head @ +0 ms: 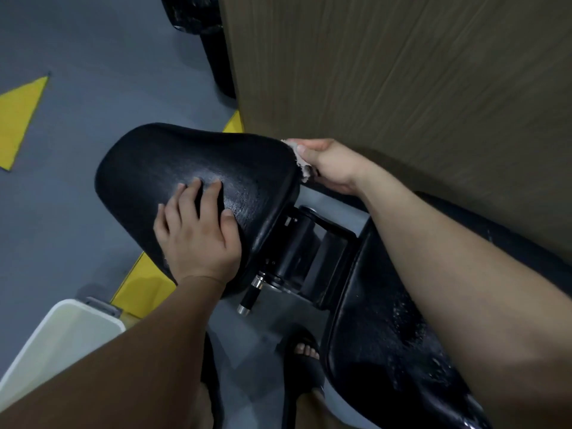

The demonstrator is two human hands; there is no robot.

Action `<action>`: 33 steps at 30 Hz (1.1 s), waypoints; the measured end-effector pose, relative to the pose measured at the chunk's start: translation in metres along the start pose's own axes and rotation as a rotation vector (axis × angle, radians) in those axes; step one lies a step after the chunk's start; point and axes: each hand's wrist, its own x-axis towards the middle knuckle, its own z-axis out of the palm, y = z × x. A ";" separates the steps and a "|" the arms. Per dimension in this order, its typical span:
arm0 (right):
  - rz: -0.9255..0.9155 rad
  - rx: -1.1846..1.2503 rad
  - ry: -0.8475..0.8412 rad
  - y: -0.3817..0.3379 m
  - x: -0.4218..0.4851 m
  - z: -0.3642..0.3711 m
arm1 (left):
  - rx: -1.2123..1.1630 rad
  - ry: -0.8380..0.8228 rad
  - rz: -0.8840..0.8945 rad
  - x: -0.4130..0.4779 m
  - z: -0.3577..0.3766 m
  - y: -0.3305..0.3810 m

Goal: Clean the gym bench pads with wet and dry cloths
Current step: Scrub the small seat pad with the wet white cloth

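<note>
A black seat pad [173, 168] of the gym bench fills the middle of the head view, its surface shiny and damp. My left hand [198, 233] rests flat on its near side with fingers spread. My right hand [328, 165] grips a pale cloth [301, 164] bunched against the pad's right edge, close to the wall. A second, longer black pad [387, 329] runs to the lower right under my right forearm, speckled with water drops. Between the two pads sits the black hinge bracket [309, 252].
A wood-grain wall panel [402, 72] stands right beside the bench. A white bin [62, 335] sits at the lower left on the grey floor with yellow markings [18, 119]. A chrome-tipped adjustment pin [250, 295] sticks out under the seat. My sandalled foot [305, 354] is below.
</note>
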 end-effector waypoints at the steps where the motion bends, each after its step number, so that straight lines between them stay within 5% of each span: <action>1: -0.007 -0.049 -0.011 -0.006 0.004 0.001 | -0.003 -0.003 -0.008 0.000 -0.001 0.000; 7: 0.117 -0.460 -0.191 -0.049 0.064 0.010 | 0.028 0.001 0.018 0.002 0.001 -0.004; 14: 0.216 -0.504 -0.379 -0.079 0.127 0.067 | 0.046 0.021 0.039 0.003 0.003 -0.006; 22: 0.092 -0.742 -0.412 -0.076 0.167 0.129 | 0.070 -0.001 0.043 0.004 0.003 -0.008; 28: 0.241 -1.033 -0.435 -0.099 0.157 0.104 | 0.060 -0.022 0.033 0.004 0.000 -0.008; 33: -0.131 -1.386 -0.407 -0.103 0.157 0.150 | 0.072 -0.028 0.036 0.004 0.000 -0.008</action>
